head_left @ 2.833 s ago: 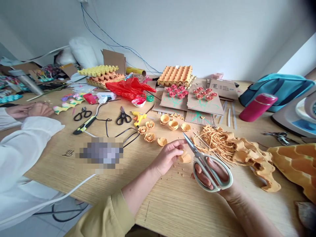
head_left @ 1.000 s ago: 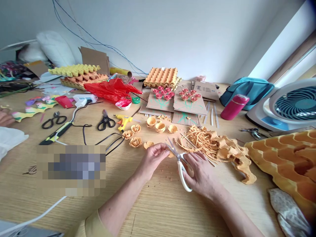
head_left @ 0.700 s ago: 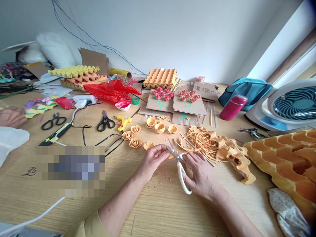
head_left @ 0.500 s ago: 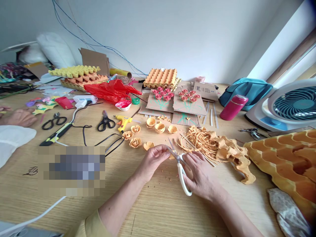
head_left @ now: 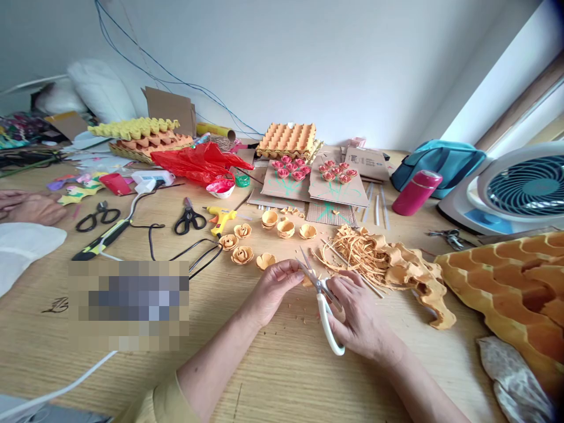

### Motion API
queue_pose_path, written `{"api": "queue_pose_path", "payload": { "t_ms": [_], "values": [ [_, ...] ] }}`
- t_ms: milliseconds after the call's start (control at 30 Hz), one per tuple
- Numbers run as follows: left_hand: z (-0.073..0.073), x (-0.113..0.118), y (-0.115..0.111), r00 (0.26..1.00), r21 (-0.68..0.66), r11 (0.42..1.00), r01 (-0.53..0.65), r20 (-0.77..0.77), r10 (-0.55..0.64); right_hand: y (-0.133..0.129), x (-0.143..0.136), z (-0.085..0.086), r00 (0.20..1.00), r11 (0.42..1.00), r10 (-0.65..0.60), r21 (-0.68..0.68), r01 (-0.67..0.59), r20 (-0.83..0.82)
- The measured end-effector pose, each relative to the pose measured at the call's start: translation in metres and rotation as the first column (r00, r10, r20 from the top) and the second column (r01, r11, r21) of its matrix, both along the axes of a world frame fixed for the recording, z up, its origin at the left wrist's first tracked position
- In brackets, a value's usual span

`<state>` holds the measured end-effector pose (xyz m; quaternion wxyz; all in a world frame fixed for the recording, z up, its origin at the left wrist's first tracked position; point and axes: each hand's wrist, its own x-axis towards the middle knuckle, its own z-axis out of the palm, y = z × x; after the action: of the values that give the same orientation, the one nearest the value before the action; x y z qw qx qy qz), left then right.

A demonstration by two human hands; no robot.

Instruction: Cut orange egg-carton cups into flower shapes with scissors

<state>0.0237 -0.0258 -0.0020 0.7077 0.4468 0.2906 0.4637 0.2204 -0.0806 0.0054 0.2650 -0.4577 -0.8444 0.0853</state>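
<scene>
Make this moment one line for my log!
left hand: pinches orange piece | right hand: grips white scissors | blades: at orange piece | beyond hands: flowers, shavings

Here's the left forearm (head_left: pixel 211 355) slanting up and inward, bare below the elbow, wrist nearly straight, and the left hand (head_left: pixel 272 294) has thumb and forefinger drawn together in a tight pinch! Across from it the right forearm (head_left: pixel 416 376) angles in too, and the right hand (head_left: pixel 359 317) sits back-up, fingers curled, thumb bent underneath, the two hands near each other but apart.
</scene>
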Motion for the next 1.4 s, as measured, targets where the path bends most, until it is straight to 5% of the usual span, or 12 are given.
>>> {"api": "queue_pose_path", "payload": {
  "t_ms": [1033,1400],
  "values": [
    [0.025,-0.015,0.007,0.963,0.34,0.933,0.116,-0.268,-0.022,-0.003,0.001,0.007,0.999,0.999,0.009,0.038,-0.011,0.046],
    [0.016,-0.02,0.013,0.989,0.329,0.944,0.025,-0.147,0.025,-0.002,0.002,0.002,0.999,0.999,0.033,0.036,-0.034,0.021]
  ]
}}
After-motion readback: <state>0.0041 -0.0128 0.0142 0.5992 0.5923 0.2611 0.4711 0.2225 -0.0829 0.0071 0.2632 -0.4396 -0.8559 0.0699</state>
